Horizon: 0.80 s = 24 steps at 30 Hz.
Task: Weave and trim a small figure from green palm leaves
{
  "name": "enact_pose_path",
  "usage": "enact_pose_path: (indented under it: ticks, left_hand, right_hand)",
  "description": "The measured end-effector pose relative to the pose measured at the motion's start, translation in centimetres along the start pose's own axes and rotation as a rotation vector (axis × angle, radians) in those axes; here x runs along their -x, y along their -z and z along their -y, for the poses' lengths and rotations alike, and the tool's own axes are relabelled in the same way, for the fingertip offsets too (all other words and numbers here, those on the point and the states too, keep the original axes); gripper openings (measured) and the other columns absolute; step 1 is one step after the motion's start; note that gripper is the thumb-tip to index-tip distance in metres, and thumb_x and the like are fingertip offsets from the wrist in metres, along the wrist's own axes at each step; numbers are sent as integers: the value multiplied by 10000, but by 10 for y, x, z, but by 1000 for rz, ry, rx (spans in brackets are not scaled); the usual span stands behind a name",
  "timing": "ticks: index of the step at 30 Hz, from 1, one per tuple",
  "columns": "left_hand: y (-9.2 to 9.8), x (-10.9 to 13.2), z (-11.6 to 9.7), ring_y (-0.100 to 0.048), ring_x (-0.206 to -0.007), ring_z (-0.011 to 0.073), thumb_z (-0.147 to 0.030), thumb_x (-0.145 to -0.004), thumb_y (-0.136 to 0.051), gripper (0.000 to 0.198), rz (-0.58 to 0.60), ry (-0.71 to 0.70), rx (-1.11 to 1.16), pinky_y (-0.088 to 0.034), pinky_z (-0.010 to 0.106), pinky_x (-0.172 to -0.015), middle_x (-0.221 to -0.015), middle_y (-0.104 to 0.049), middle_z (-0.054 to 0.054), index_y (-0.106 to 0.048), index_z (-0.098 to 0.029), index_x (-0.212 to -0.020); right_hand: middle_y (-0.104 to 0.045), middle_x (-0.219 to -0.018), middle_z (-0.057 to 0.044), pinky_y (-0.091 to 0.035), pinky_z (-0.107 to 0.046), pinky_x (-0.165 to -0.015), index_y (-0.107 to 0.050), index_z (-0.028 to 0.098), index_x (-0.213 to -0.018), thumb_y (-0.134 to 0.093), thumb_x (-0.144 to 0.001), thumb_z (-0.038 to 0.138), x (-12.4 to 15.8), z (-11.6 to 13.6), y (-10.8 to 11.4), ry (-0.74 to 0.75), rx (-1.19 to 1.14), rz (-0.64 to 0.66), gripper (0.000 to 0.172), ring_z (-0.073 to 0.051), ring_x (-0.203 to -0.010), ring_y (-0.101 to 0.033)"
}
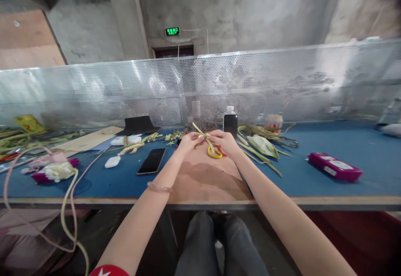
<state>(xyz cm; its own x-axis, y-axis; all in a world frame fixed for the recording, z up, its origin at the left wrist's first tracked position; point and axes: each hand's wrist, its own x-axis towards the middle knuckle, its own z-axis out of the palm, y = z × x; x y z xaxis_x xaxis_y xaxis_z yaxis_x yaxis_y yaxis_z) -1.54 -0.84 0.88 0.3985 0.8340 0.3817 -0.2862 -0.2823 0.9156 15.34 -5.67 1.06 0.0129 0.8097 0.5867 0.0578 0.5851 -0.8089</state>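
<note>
Between both hands, above a brown board on the table, are pale yellow-green leaf strips that cross one another. My left hand pinches them from the left, with its fingers closed. From the right, my right hand grips the same strips, fingers also closed. One strip end points up and left, another hangs down between the hands. Just below lies a pair of scissors with yellow and red handles, its blades hidden. The fingers partly cover where the strips cross.
A phone and a white case lie left. Green leaves and a dark-labelled bottle stand beyond my right hand. A magenta pack is far right. Cables hang over the left edge. Perforated metal screens the back.
</note>
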Motion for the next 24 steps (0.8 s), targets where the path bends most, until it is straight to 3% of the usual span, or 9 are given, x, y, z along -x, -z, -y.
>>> enact_pose_path:
  ticks: [6, 13, 24]
  left_hand:
    - [7, -5, 6, -644, -686, 131, -319, -604, -770, 311, -55, -43, -154, -501, 256, -667, -783, -686, 36, -635, -146, -825]
    - [3, -1, 3, -601, -633, 117, -304, -606, -753, 270, -61, -98, -226, -468, 228, -578, -754, -673, 24, -621, -158, -791]
    - [-10, 5, -6, -599, -673, 135, -322, -563, -772, 297, -88, -159, -233, -481, 271, -659, -710, -662, 19, -598, -153, -734]
  right_hand:
    - [-675, -783, -34, -463, -301, -708, -715, 175, -771, -771, -588, 374, -3, -8, -1, -135, -235, -10, 276, -161, -730, -599]
    - [-667, -779, -43, -457, -279, -641, -722, 165, -791, -752, -619, 390, -1, -6, 0, -117, -159, 14, 286, -158, -699, -574]
    - [-662, -857, -48, -463, -285, -702, -731, 175, -781, -736, -636, 392, 0, -2, 1, -50, -100, 5, 261, -174, -782, -592]
